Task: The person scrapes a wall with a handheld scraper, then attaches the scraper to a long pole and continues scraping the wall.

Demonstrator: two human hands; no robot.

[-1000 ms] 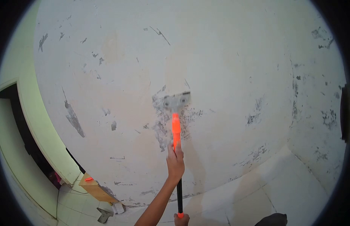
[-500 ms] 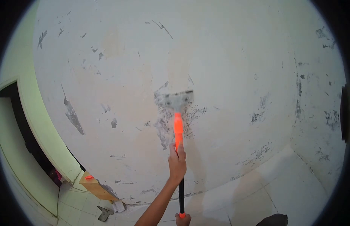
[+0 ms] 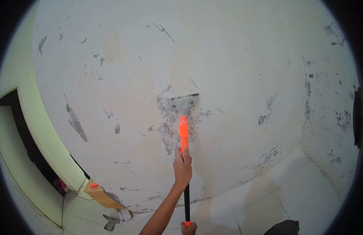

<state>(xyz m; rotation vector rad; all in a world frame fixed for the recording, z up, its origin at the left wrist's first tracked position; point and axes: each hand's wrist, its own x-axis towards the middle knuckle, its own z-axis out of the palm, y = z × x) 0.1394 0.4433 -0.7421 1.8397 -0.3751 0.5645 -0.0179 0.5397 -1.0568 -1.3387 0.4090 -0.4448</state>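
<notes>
A long-handled wall scraper [image 3: 184, 127] with an orange neck and black shaft stands nearly upright before the wall. Its wide grey metal head [image 3: 184, 103] is at a patch of dark scraped marks, the blade edge facing up and slightly tilted. My left hand [image 3: 182, 167] is closed around the handle just below the orange neck. Lower down, at the bottom edge of the view, my right hand [image 3: 188, 228] grips the orange-tipped end of the shaft. Part of that hand is cut off by the frame.
The pale wall [image 3: 236, 78] carries several grey scraped patches and meets another wall at right. At lower left are a wooden box [image 3: 105, 196] with a small orange item [image 3: 94, 185] on top, a grey flat tool [image 3: 110, 223] on the tiled floor, and a doorway [image 3: 23, 129].
The scraper head stays at the same dark patch, with only a slight shift against the wall. The whole view has moved a little. Both hands keep their hold.
</notes>
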